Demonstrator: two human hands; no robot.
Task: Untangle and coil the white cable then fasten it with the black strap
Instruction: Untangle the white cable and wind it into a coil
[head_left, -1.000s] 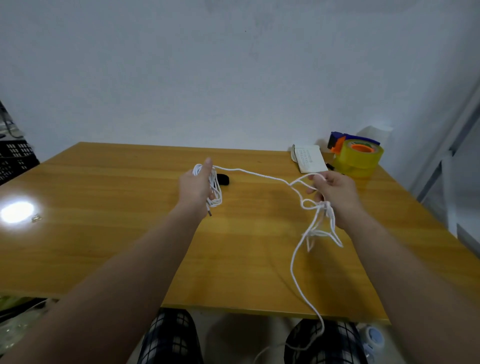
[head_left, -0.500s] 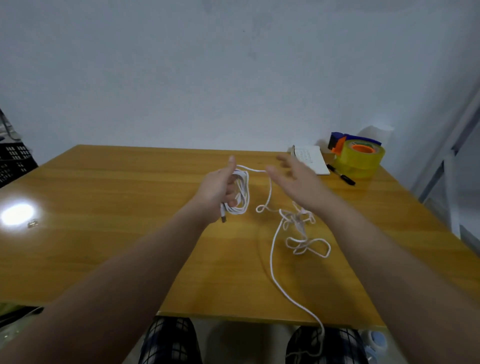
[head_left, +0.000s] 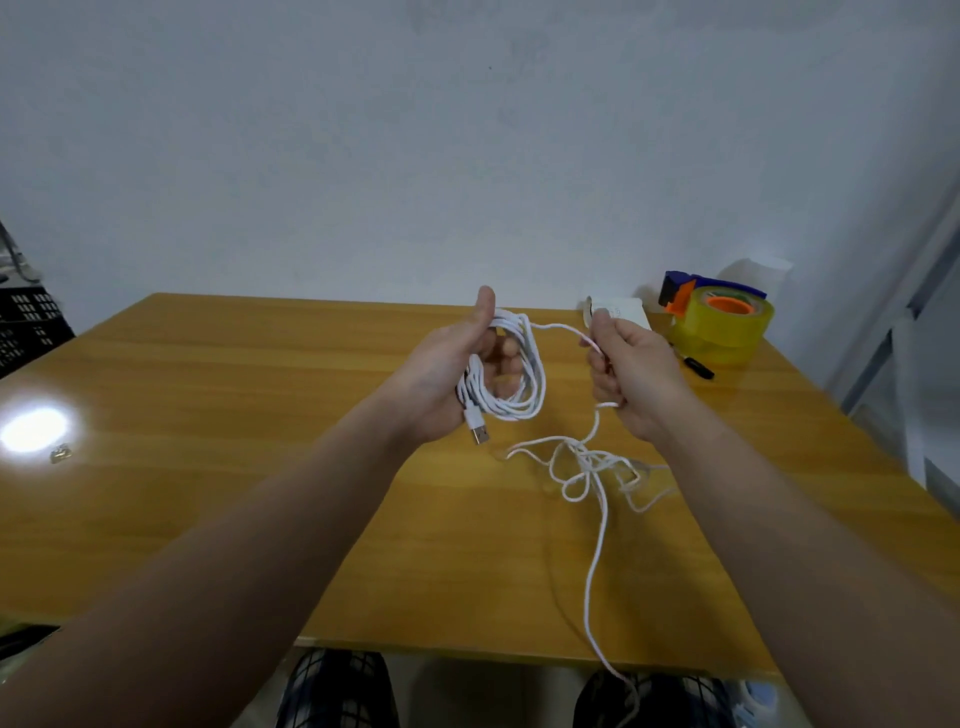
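Your left hand has its fingers curled through a few finished loops of the white cable, thumb sticking up, held just above the middle of the tabletop, and the USB plug dangles out below your palm. Your right hand sits just beside it, pinching the next strand, which drops into a messy tangle lying on the wood toward the right edge. From there one line runs over the near edge and gets cut off down between your knees. The tangle's blurry, so I can't tell how the loops cross. At the far right corner there's a yellow tape dispenser, a black pen and a white pad. It's glossy orange wood with a glare spot on the left, a plain pale wall behind it and a black crate off the left edge.
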